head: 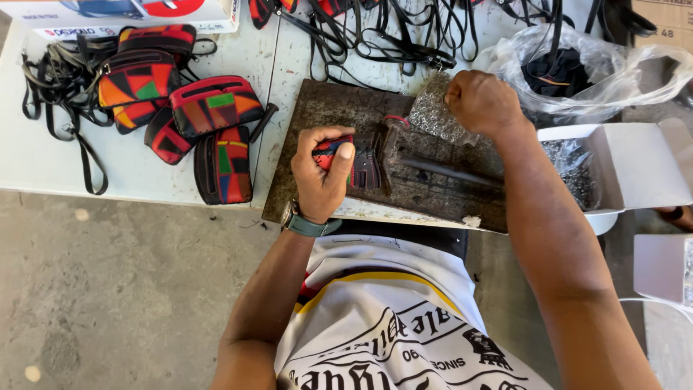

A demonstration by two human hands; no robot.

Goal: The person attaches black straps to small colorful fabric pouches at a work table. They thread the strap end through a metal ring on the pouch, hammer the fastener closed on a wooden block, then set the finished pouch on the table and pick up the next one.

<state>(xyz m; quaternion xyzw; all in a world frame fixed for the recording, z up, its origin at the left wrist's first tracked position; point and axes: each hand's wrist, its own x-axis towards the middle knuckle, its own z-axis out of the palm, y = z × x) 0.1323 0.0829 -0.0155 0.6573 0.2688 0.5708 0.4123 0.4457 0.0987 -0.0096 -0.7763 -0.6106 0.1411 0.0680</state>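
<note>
My left hand is closed around a small colourful patchwork pouch with dark trim, pressing it onto a worn dark work board. My right hand is a closed fist at the board's far edge, resting against a clear bag of small silvery metal pieces; what the fist holds is hidden. A dark metal bar lies on the board between the two hands. A grey-green watch band sits on my left wrist.
Several finished colourful pouches with black straps lie on the white table at left. Loose black straps cover the far side. An open white box with metal pieces and a clear plastic bag stand at right.
</note>
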